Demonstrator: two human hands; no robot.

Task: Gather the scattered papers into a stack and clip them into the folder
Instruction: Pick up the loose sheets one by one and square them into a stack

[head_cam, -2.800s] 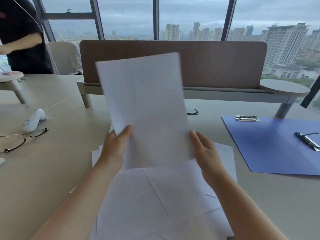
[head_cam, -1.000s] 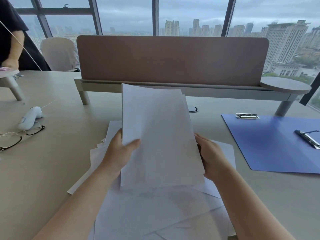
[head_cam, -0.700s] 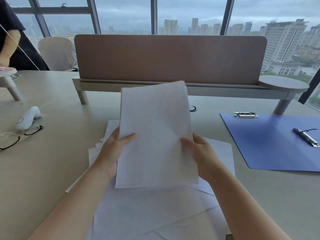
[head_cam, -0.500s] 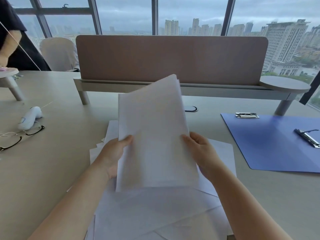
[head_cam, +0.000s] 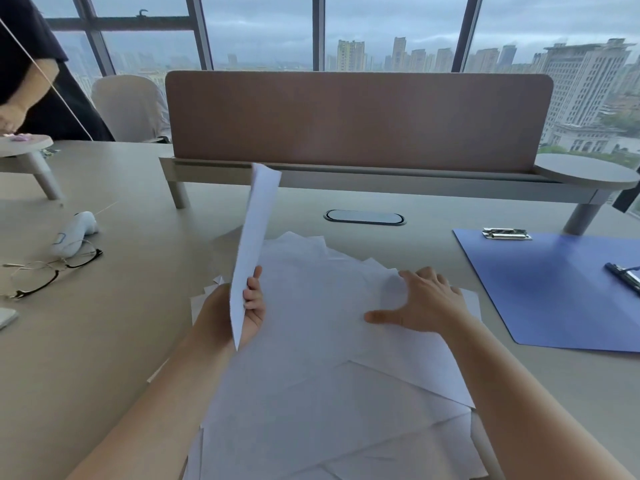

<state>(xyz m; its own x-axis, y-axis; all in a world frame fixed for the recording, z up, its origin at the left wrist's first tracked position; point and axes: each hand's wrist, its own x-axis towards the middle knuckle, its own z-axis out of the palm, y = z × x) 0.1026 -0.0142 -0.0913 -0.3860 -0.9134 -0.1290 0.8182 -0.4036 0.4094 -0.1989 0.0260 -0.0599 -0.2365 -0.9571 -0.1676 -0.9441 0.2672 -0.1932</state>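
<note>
My left hand (head_cam: 247,306) grips a thin stack of white sheets (head_cam: 254,233), held upright and turned almost edge-on to me above the desk. Several loose white papers (head_cam: 311,358) lie fanned out on the desk in front of me. My right hand (head_cam: 420,301) rests flat on these papers with its fingers spread, holding nothing. An open blue folder (head_cam: 554,292) lies to the right, with a metal clip (head_cam: 507,233) at its far edge and a dark clip (head_cam: 623,277) near the right border.
A brown divider panel (head_cam: 356,123) on a raised shelf closes off the back of the desk. Glasses (head_cam: 48,268) and a white handheld device (head_cam: 74,232) lie at the left. A person in dark clothes (head_cam: 31,71) stands at the far left.
My right hand has let go of the held stack and dropped flat onto the papers on the desk. My left hand alone now holds the stack, turned edge-on.
</note>
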